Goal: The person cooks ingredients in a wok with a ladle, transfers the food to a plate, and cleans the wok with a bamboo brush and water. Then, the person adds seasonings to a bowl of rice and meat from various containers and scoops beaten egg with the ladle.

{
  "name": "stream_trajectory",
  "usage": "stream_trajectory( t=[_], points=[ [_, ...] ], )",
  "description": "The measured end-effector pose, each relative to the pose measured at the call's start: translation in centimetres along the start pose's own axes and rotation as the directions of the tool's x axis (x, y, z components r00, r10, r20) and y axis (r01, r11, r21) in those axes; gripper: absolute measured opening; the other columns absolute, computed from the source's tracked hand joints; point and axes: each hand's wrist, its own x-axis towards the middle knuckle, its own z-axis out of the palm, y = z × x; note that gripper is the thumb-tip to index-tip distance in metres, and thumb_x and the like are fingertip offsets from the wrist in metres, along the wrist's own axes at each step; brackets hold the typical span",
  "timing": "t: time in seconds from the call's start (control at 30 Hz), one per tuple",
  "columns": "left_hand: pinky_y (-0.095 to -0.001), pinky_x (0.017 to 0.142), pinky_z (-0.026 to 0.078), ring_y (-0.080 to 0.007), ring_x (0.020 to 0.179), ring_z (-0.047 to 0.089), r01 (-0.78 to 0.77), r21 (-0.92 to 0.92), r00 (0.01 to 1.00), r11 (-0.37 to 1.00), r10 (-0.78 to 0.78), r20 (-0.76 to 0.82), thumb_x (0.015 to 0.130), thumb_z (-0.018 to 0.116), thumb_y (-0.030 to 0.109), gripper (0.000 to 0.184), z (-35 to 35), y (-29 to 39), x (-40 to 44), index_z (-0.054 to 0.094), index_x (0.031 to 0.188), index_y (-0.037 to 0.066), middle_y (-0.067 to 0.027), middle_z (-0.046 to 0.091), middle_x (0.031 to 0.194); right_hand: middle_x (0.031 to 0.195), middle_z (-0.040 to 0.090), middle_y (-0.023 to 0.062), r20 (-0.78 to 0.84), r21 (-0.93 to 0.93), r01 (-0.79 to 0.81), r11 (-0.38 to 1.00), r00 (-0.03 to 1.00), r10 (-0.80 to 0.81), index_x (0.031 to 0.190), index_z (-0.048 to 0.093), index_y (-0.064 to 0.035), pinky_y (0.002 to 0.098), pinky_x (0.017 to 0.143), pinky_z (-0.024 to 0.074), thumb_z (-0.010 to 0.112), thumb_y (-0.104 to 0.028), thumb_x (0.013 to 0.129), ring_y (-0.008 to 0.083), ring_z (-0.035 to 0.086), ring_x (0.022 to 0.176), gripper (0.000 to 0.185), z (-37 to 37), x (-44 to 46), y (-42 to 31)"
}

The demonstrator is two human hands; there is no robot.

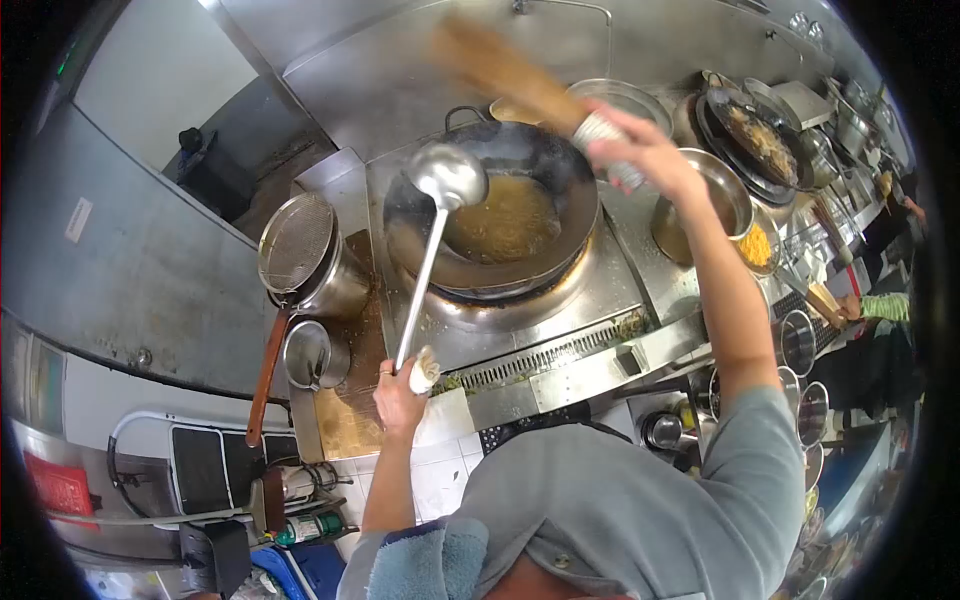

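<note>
My left hand (400, 403) is closed around the cloth-wrapped end of a long steel ladle (425, 270). The ladle's bowl hangs over the left rim of a large dark wok (430, 265), which sits on a round burner and has brownish liquid (510, 225) in its bottom. My right hand (640, 150) grips the wrapped handle of a bamboo wok brush (520, 80). Motion blurs the brush's far end, raised above the wok's back right side and pointing up and left.
Left of the wok, a wire strainer (296, 240) rests on a steel pot (340, 285) beside a smaller pot (318, 355). On the right are a deep steel pot (680, 235), orange shreds (755, 247) and another wok (760, 145). A co-worker's hand (850, 307) shows at far right.
</note>
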Motion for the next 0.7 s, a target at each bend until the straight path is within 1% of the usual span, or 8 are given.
stream_trajectory(
  t=[0.07, 0.13, 0.2, 0.3, 0.37, 0.5, 0.6, 0.7],
  points=[
    [-0.0448, 0.077, 0.049, -0.0373, 0.088, 0.059, -0.073, -0.153, 0.996, 0.985, 0.064, -0.058, 0.063, 0.073, 0.007, 0.048, 2.0, 0.0, -0.3, 0.063, 0.110, 0.010, -0.0162, 0.055, 0.107, 0.088, 0.063, 0.0056, 0.258, -0.154, -0.305, 0.940, 0.906, 0.336, 0.137, 0.048, -0.0147, 0.0276, 0.046, 0.0455, 0.069, -0.028, 0.078, 0.0105, 0.055, 0.058, 0.065, 1.1, 0.1, -1.1],
    [-0.0448, 0.083, 0.046, -0.0404, 0.094, 0.057, -0.023, -0.288, 1.000, 0.957, 0.020, -0.013, 0.066, 0.072, 0.008, 0.040, 1.5, 1.0, -0.2, 0.064, 0.106, 0.005, -0.0191, 0.059, 0.102, 0.087, 0.063, 0.0044, 0.121, -0.124, -0.322, 0.939, 0.934, 0.336, 0.137, 0.048, -0.0149, 0.0279, 0.045, 0.0446, 0.069, -0.026, 0.077, 0.0108, 0.054, 0.055, 0.064, -0.4, -0.2, -0.5],
    [-0.0442, 0.083, 0.046, -0.0400, 0.094, 0.057, -0.046, -0.340, 0.999, 0.939, 0.037, -0.035, 0.067, 0.072, 0.008, 0.036, 0.9, 2.0, 0.6, 0.065, 0.102, 0.005, -0.0196, 0.060, 0.098, 0.084, 0.062, 0.0033, -0.044, 0.006, -0.120, 0.993, 0.992, 0.120, 0.138, 0.046, -0.0154, 0.0276, 0.044, 0.0432, 0.070, -0.025, 0.079, 0.0102, 0.052, 0.051, 0.065, -2.2, 0.1, 1.5],
    [-0.0399, 0.084, 0.046, -0.0347, 0.092, 0.058, -0.075, -0.373, 0.996, 0.925, 0.051, -0.073, 0.070, 0.076, 0.012, 0.030, 1.1, 3.6, 0.8, 0.067, 0.098, 0.003, -0.0189, 0.064, 0.094, 0.083, 0.062, 0.0027, -0.213, 0.346, 0.008, 0.938, 0.975, 0.070, 0.141, 0.042, -0.0164, 0.0260, 0.044, 0.0433, 0.071, -0.027, 0.081, 0.0091, 0.053, 0.055, 0.067, -0.1, -1.1, -0.2],
    [-0.0392, 0.083, 0.046, -0.0336, 0.092, 0.058, -0.039, -0.463, 0.998, 0.886, 0.009, -0.066, 0.070, 0.076, 0.012, 0.031, 0.2, 5.4, 1.0, 0.068, 0.098, 0.003, -0.0173, 0.065, 0.093, 0.092, 0.062, 0.0031, 0.153, 0.263, -0.180, 0.948, 0.978, 0.144, 0.141, 0.041, -0.0153, 0.0235, 0.047, 0.0448, 0.068, -0.021, 0.083, 0.0097, 0.056, 0.068, 0.065, 1.8, -0.7, 0.3],
    [-0.0384, 0.079, 0.047, -0.0322, 0.089, 0.059, 0.080, -0.465, 0.989, 0.882, -0.127, -0.071, 0.070, 0.076, 0.011, 0.028, -1.4, 3.3, -2.5, 0.067, 0.095, 0.001, -0.0162, 0.063, 0.091, 0.104, 0.060, 0.0036, 0.113, -0.271, -0.337, 0.902, 0.919, 0.378, 0.141, 0.042, -0.0155, 0.0260, 0.051, 0.0463, 0.069, -0.021, 0.080, 0.0107, 0.054, 0.070, 0.067, -0.6, 0.8, -0.3],
    [-0.0387, 0.077, 0.049, -0.0329, 0.087, 0.061, 0.149, -0.255, 0.971, 0.955, -0.190, -0.143, 0.066, 0.076, 0.009, 0.035, -3.2, 0.3, -8.4, 0.066, 0.099, 0.004, -0.0163, 0.062, 0.092, 0.098, 0.063, 0.0056, 0.225, -0.139, -0.045, 0.989, 0.971, 0.076, 0.138, 0.046, -0.0168, 0.0276, 0.051, 0.0468, 0.069, -0.019, 0.077, 0.0119, 0.057, 0.070, 0.065, -2.8, 1.7, 1.3],
    [-0.0421, 0.079, 0.050, -0.0348, 0.093, 0.059, 0.352, -0.151, 0.930, 0.924, -0.364, -0.055, 0.059, 0.080, 0.010, 0.049, -5.6, 0.3, -15.2, 0.065, 0.106, 0.011, -0.0159, 0.057, 0.107, 0.096, 0.064, 0.0060, 0.517, -0.154, -0.167, 0.974, 0.827, 0.223, 0.135, 0.051, -0.0143, 0.0269, 0.053, 0.0475, 0.070, -0.017, 0.075, 0.0111, 0.059, 0.074, 0.062, -1.5, 3.3, -2.3]
  ],
)
